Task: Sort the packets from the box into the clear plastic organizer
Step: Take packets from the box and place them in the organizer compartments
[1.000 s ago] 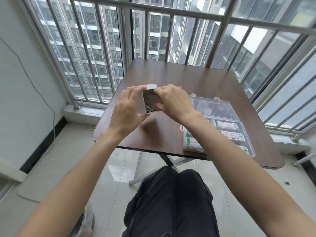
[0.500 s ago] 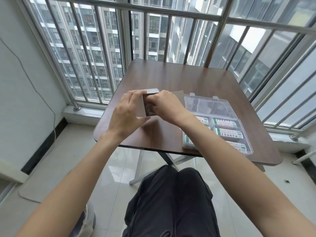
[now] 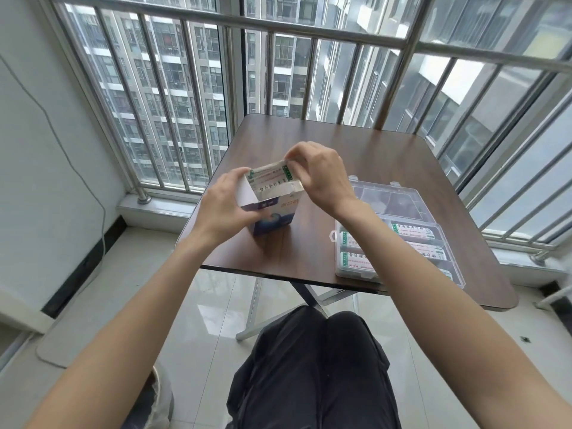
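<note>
Cardboard box, open-topped, sits in your left hand while your right hand pinches packets above it; the clear organizer holds more.

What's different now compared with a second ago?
The box now stands with its top open, held by the left hand. The right hand has pinched a packet and drawn it partly out. The organizer stays put on the table.

Counts on the table

One blue-and-white box, one clear plastic organizer, two hands, and packets sticking out of the box, apparently two; roughly five more packets lie in the organizer, partly hidden by the forearm.
</note>
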Demonstrator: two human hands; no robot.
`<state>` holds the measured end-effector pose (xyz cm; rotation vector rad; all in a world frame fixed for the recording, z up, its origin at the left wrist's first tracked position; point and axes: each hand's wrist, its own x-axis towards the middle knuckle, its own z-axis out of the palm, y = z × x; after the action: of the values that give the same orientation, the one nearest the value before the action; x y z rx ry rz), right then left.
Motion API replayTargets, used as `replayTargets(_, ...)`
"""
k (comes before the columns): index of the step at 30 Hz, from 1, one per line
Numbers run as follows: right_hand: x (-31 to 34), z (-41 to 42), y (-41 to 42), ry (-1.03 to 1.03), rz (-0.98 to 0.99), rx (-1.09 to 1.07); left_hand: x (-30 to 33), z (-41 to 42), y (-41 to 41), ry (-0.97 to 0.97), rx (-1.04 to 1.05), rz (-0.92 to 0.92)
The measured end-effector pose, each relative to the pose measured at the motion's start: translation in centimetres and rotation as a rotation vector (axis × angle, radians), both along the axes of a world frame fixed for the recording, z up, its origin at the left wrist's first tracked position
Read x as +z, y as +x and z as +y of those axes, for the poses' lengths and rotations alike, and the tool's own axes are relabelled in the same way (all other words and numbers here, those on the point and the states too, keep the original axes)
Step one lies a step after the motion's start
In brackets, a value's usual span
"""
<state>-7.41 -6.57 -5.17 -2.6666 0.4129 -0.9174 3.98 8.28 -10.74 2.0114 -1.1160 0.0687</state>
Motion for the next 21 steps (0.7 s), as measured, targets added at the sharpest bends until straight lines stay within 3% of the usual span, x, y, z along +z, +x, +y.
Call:
replayTargets(5,-0.3,-0.5,1.5,0.077,0.035,-0.038,0.4,-0.1,1.3,0.089,0.034,0.121)
replayTargets(10,-0.3,-1.0,2.1,0.294,-0.025,-0.105,0.5,0.2,2.5,0.217,0.002,0.183)
replayTargets(12,-0.5,-1.6,1.9,0.423,-0.08,-0.137,0.9,0.8,2.3,0.285,0.045,0.086)
replayTargets(14,-0.5,-2.0,1.2,0.666,-0.164,-0.144,1.7,1.2,1.7,0.133,0.13,-0.134)
replayTargets(16,-0.4,-2.2,0.0,0.898,-0.229,-0.105,3.1,1.1,0.6,-0.132,0.111,-0.228)
replayTargets(18,-0.1,-2.2,-1.5,0.996,-0.228,-0.051,4.6,0.3,-0.6,-0.256,0.012,-0.203)
replayTargets(21,0.2,-2.1,-4.5,0.994,-0.184,0.042,5.7,-1.7,-2.6,-0.207,-0.17,-0.078)
